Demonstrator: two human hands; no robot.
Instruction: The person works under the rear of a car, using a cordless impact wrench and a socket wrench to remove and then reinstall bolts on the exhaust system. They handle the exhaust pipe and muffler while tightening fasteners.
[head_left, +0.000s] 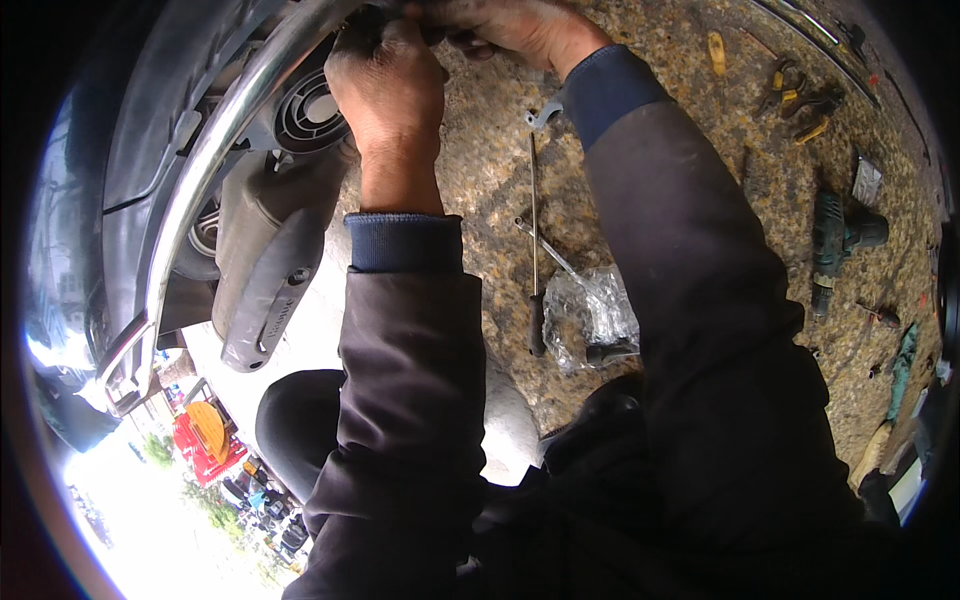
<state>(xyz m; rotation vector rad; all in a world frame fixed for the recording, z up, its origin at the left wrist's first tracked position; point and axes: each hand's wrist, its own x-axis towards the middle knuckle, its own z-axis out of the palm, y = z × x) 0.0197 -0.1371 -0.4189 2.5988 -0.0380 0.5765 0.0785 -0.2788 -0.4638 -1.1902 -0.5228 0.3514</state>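
My left hand (388, 90) is at the top of the view, beside the chrome bar (215, 130) of a dark vehicle that looks like a scooter. Its fingers are curled closed around something dark that I cannot make out. To its right, my right hand (530, 32) reaches in with bent fingers, close to the left one; its fingertips meet a dark part cut off by the upper edge. Just left of my left wrist sits a round black slotted cover (310, 110). Below that hangs the grey exhaust muffler (275, 250).
On the stone floor lie a long screwdriver (536, 250), a wrench (545, 243), a clear plastic bag (580, 320) and a grey metal bracket (545, 112). Farther right are yellow-handled pliers (815, 115), a green power drill (830, 245) and a small clear packet (867, 181).
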